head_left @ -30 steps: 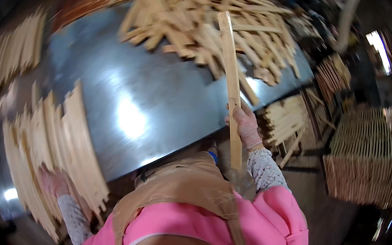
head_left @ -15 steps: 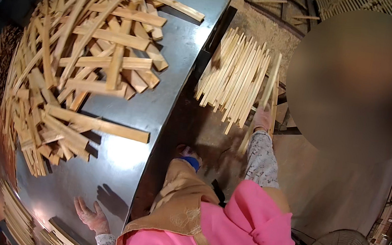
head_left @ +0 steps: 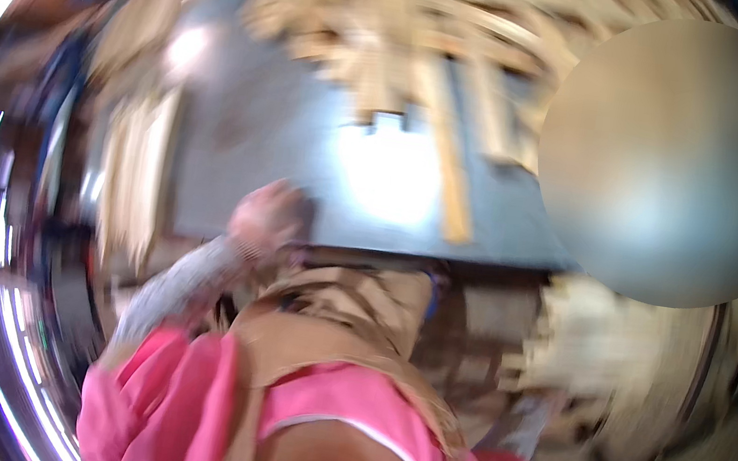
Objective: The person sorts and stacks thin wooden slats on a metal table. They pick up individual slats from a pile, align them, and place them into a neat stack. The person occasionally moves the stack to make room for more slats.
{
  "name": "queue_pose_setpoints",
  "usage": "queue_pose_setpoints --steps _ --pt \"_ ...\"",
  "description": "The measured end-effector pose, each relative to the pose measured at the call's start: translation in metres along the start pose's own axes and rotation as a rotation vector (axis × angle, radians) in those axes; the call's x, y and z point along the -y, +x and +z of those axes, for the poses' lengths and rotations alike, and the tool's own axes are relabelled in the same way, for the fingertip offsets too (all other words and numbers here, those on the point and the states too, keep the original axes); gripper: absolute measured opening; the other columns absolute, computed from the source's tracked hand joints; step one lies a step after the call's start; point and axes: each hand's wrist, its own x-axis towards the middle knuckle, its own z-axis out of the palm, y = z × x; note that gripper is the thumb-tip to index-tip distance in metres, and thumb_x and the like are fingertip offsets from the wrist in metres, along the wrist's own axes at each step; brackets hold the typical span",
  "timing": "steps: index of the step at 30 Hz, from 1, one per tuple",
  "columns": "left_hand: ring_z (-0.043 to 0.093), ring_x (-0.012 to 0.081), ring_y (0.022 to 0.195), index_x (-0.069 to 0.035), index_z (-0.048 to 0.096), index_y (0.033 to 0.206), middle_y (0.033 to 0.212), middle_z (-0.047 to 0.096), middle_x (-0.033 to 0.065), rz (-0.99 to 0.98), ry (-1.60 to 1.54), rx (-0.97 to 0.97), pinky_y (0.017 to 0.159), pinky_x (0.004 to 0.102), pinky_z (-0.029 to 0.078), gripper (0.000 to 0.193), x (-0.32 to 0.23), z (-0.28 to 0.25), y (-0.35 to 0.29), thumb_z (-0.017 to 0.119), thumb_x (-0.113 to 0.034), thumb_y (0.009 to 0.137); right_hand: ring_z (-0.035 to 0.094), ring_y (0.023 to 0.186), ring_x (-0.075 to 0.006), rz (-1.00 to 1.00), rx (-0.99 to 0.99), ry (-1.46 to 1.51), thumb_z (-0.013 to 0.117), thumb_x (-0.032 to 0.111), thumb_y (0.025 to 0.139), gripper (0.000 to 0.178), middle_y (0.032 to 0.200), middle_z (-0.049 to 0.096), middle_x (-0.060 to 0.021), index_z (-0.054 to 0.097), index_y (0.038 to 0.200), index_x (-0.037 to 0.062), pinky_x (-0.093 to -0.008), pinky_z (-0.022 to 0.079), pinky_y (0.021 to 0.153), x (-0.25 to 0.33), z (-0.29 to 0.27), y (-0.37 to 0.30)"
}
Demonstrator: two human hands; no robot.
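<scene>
Head view, heavily motion-blurred. Your left hand [head_left: 269, 216] sits at centre-left of the frame, at the near edge of the grey metal desk [head_left: 267, 150]; whether it is open or closed, or holds anything, cannot be told. Your right hand is not discernible; only a grey sleeve [head_left: 523, 422] shows at lower right. The nearest wooden strip [head_left: 450, 162] lies up and right of your left hand, long axis running near-vertically in the frame. A pile of strips [head_left: 436, 23] spans the top.

head view: single fisheye, worn on the head | faces steeply down over the pink-sleeved chest | grey metal worktop [head_left: 303, 165] close ahead, centre frame | heavy motion blur | no second view
</scene>
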Motion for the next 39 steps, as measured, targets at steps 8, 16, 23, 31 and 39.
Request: queue_pose_setpoints --steps 8,16,23,31,39 --pt "0.055 0.0400 0.139 -0.013 0.061 0.145 0.154 0.057 0.0167 -0.583 -0.107 -0.439 0.120 0.0501 0.044 0.059 0.171 0.023 -0.136 0.073 -0.036 0.092 0.065 0.089 -0.0310 -0.617 1.011 0.157 0.062 0.030 0.100 0.021 0.095 0.068 -0.0133 0.069 0.096 0.0109 -0.0433 0.053 0.075 0.292 0.031 -0.233" --pt "0.054 0.0403 0.143 -0.010 0.055 0.154 0.154 0.058 0.0217 -1.480 -0.366 -0.909 0.121 0.0465 0.042 0.066 0.510 0.119 -0.319 0.066 -0.047 0.100 0.056 0.078 -0.0364 -1.020 1.615 -0.328 0.057 0.026 0.098 0.024 0.082 0.060 -0.0188 0.062 0.086 0.0063 -0.0479 0.047 0.072 0.502 0.055 -0.569" --pt "0.064 0.0359 0.128 -0.006 0.059 0.149 0.136 0.069 0.0222 -1.503 -1.328 -1.142 0.106 0.0467 0.054 0.070 0.735 0.160 -0.366 0.056 -0.060 0.105 0.072 0.079 -0.0201 -0.467 1.713 -0.120 0.067 0.028 0.105 0.060 0.104 0.071 -0.0131 0.040 0.155 0.0073 -0.0299 0.060 0.063 0.593 0.245 -0.838" --pt "0.069 0.0285 0.116 -0.002 0.054 0.146 0.141 0.064 0.0117 -1.178 -2.139 -1.468 0.096 0.0454 0.061 0.062 0.683 0.114 -0.293 0.062 -0.050 0.107 0.070 0.109 -0.0298 -1.304 1.247 0.072 0.072 0.031 0.101 0.057 0.124 0.069 -0.0201 0.052 0.145 0.0002 -0.0401 0.058 0.090 0.623 0.347 -0.889" --pt "0.071 0.0226 0.104 -0.006 0.064 0.143 0.122 0.076 0.0132 -1.121 -1.599 -0.543 0.092 0.0446 0.057 0.052 0.517 0.131 -0.298 0.063 -0.044 0.108 0.070 0.121 -0.0413 -1.007 1.283 -0.654 0.066 0.056 0.099 0.073 0.130 0.074 -0.0254 0.054 0.150 0.0047 -0.0454 0.053 0.104 0.788 0.331 -0.779"
